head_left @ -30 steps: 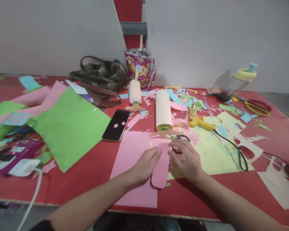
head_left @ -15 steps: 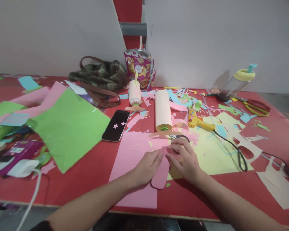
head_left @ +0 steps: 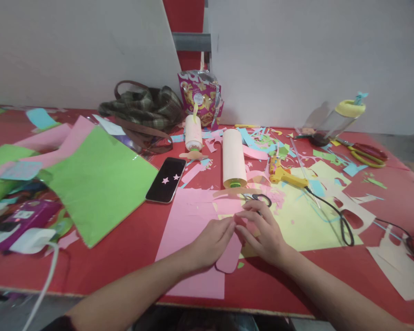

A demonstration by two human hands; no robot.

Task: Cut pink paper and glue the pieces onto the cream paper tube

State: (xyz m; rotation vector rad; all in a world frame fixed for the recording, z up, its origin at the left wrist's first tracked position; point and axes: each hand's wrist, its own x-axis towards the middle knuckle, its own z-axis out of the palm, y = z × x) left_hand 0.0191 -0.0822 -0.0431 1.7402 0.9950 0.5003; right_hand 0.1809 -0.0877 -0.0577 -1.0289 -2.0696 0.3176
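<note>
My left hand (head_left: pixel 212 241) and my right hand (head_left: pixel 262 232) meet over a rounded pink paper cut-out (head_left: pixel 229 257) lying on a larger pink sheet (head_left: pixel 189 248). The fingertips of both hands pinch the cut-out's upper part together. Its rounded lower end sticks out below my hands. Black-handled scissors (head_left: pixel 258 198) lie just beyond my right fingers. A cream paper roll (head_left: pixel 233 157) with a green cap lies further back, and a smaller cream roll (head_left: pixel 193 132) stands behind it.
A black phone (head_left: pixel 166 179) lies left of the pink sheet beside a green sheet (head_left: pixel 100 181). A yellow glue gun (head_left: pixel 284 174) with a black cord, a plaid bag (head_left: pixel 143 110), a snack packet (head_left: pixel 200 96), a bottle (head_left: pixel 338 119) and red-yellow scissors (head_left: pixel 367 154) lie around, among several paper scraps.
My two hands have drawn closer together until their fingertips meet on the pink cut-out, which has slid slightly toward me. My right fingers have come off the scissors' handle.
</note>
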